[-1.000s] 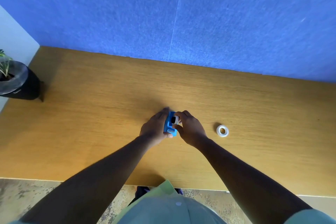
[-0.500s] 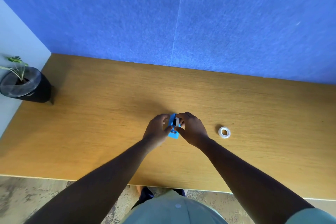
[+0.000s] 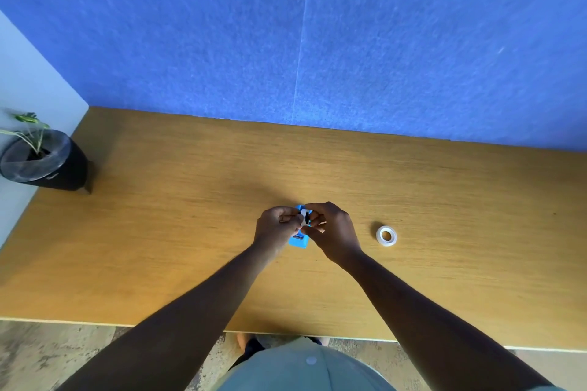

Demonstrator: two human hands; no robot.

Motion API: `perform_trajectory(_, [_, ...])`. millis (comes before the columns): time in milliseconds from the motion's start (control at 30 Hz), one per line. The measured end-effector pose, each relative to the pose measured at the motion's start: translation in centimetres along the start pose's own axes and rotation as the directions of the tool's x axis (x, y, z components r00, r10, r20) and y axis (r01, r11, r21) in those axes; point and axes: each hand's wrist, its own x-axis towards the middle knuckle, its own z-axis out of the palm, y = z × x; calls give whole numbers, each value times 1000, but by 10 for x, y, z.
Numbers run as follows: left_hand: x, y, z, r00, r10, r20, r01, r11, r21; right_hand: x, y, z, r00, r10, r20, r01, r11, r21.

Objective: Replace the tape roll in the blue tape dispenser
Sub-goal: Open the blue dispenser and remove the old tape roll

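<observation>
Change against the frame half a second back: my view has tipped a little, so the black plant pot (image 3: 44,163) at the table's left edge sits further into the picture. Both hands remain at the same spot, mid-table, slightly nearer the front edge than the back. The small white roll with a dark core (image 3: 305,218) now shows higher between my fingers, above the dispenser body instead of sunk against it.

Small bright-blue plastic tape dispenser (image 3: 298,240): standing on the wooden table (image 3: 178,219), between my two hands. Only its near end and a sliver of its far top edge are visible; the rest is hidden by fingers. A dark slot shows at the near end, detail too small to read.

My left hand (image 3: 275,228): fingers curled in against the left side of the dispenser, fingertips at the white roll. My right hand (image 3: 333,232): thumb and fingers curled, pinching the white roll from the right side. Whether the roll is fully free of the dispenser, I cannot tell.

Clear, ring-shaped tape roll (image 3: 386,235): lying flat on the table, to the right of my right hand, apart from it, untouched.

Blue felt partition (image 3: 413,41) stands along the table's back edge.
</observation>
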Motion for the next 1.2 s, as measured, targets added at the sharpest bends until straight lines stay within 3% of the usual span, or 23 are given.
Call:
perform_trajectory(233, [1, 7, -1, 1000, 14, -5, -14, 999, 46, -2, 1, -2, 973, 224, -46, -205, 942, 267])
perform_trajectory(367, [5, 6, 0, 1000, -7, 4, 6, 1000, 26, -4, 2, -3, 970, 244, -17, -223, 909, 353])
perform_trajectory(1200, [-6, 17, 16, 1000, 7, 19, -9, 998, 69, -6, 9, -4, 950, 292, -109, -245, 915, 319])
